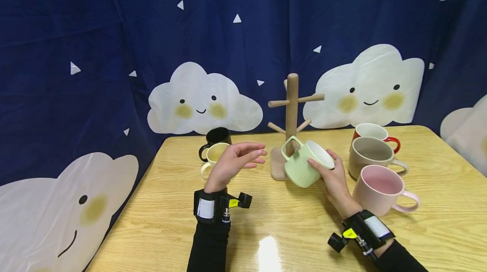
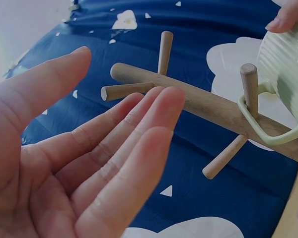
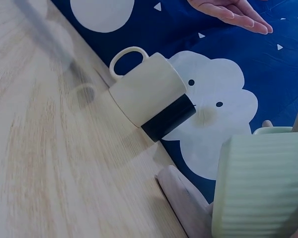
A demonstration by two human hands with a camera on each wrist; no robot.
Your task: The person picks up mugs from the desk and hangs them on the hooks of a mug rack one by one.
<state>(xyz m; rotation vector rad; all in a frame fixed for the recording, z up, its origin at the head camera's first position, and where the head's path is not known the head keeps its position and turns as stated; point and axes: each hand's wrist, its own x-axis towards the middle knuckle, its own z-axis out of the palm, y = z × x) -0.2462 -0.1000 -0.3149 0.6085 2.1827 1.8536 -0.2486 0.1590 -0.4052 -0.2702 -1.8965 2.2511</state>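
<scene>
My right hand (image 1: 335,177) grips a pale green ribbed mug (image 1: 304,166) by its body, thumb near the rim. Tilted, the mug has its mouth toward the right and its handle toward a wooden mug tree (image 1: 292,111). In the left wrist view the mug's handle (image 2: 268,139) overlaps a peg (image 2: 249,89) of the tree; whether the peg passes through it, I cannot tell. Left of the tree, my left hand (image 1: 237,162) is raised with extended fingers and holds nothing. It partly covers a cream mug (image 1: 217,153) in the head view.
A black mug (image 1: 218,135) stands behind the cream one at the table's left. Along the right side stand a red-and-white mug (image 1: 370,130), a taupe mug (image 1: 369,158) and a pink mug (image 1: 380,191). A dark blue curtain (image 1: 236,44) hangs behind the wooden table (image 1: 167,221).
</scene>
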